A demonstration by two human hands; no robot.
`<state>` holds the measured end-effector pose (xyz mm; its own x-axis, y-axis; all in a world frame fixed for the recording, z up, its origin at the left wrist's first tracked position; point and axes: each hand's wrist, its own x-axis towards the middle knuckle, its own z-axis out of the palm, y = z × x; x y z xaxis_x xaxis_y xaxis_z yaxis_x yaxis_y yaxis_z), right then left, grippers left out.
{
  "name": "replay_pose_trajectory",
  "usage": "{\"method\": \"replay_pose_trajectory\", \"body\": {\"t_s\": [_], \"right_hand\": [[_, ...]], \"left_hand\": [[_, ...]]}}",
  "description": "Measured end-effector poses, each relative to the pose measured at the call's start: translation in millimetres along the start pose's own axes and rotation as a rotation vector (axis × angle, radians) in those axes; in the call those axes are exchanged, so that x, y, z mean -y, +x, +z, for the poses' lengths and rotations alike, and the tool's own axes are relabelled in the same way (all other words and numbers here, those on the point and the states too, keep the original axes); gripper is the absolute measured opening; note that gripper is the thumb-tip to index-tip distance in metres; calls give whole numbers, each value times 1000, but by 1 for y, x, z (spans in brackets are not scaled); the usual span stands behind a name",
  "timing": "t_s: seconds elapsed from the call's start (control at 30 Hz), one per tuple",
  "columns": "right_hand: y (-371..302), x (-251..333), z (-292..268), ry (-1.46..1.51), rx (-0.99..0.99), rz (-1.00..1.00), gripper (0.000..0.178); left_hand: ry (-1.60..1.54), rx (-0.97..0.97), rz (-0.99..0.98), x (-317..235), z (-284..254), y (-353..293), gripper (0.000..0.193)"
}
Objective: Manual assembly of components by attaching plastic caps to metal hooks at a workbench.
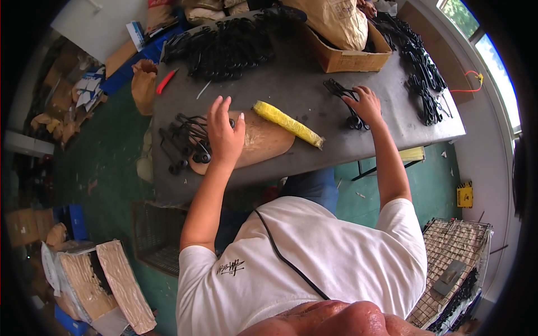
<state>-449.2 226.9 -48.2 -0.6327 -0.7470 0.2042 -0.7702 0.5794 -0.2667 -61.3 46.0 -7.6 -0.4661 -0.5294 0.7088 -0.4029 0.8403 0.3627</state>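
Observation:
My left hand (226,134) is open with its fingers apart. It hovers beside a cluster of black rods with round, knob-like ends (190,134), and I cannot tell whether it touches them. These rods lie partly on a rounded brown board (266,140). Across the board's far right edge rests a long yellow roll in clear wrapping (288,124). Over to the right, my right hand (368,106) has its thumb and fingers curled at a small bundle of similar black rods (339,89) on the table. The palm hides part of that grip.
The grey table (269,95) carries a large heap of black parts (224,47) at the back left and more along the right edge (423,95). A cardboard box (358,60) holds a brown paper sack (330,22). A red-handled tool (166,81) lies near the left edge.

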Motion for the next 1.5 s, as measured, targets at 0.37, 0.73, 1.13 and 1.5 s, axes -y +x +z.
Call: {"method": "replay_pose_trajectory", "body": {"t_s": [0.37, 0.73, 1.13, 1.5], "right_hand": [[-34, 65, -5, 2, -384, 21, 57], [-107, 185, -2, 423, -142, -641, 68], [-94, 137, 45, 442, 273, -340, 59], [-136, 156, -3, 1153, 558, 175, 64]], "left_hand": [[-326, 209, -192, -36, 11, -21, 54], [-952, 119, -689, -43, -14, 1, 29], [-720, 188, -667, -26, -12, 8, 30], [-363, 258, -417, -7, -15, 25, 26]]}}
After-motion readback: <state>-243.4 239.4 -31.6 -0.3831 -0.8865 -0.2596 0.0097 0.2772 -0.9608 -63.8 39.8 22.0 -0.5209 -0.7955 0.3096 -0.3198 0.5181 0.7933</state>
